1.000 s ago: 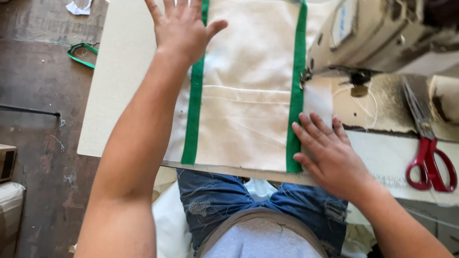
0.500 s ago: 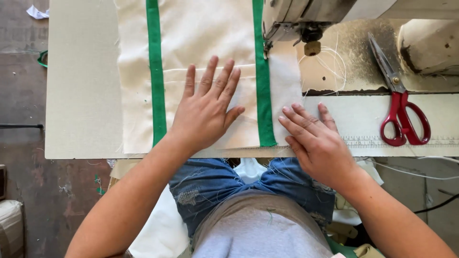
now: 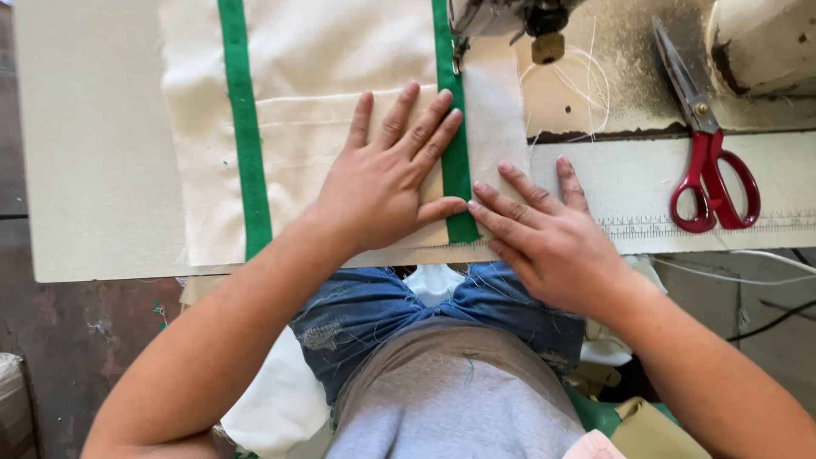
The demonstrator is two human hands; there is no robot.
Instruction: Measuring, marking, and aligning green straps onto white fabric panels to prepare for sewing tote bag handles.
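A cream canvas piece [image 3: 297,110] with two green straps lies flat on the sewing table [image 3: 93,170]. My left hand [image 3: 387,178] presses palm-down on the canvas, fingers spread, fingertips reaching the right green strap [image 3: 455,161]. My right hand [image 3: 544,234] rests flat at the near edge of the table, its fingertips touching the canvas edge just right of that strap. Both hands lie flat and grip nothing. The sewing machine head [image 3: 510,17] stands just beyond the strap, at the top edge of the view.
Red-handled scissors [image 3: 705,161] lie on the table to the right, blades pointing away. Loose white thread [image 3: 561,76] curls near the machine. A ruler strip [image 3: 680,225] runs along the table's front edge. White fabric [image 3: 280,408] lies on my lap; the floor is at the left.
My left hand has slid from the far end of the canvas back toward me and rightward, onto the right strap. My right hand stayed at the near edge.
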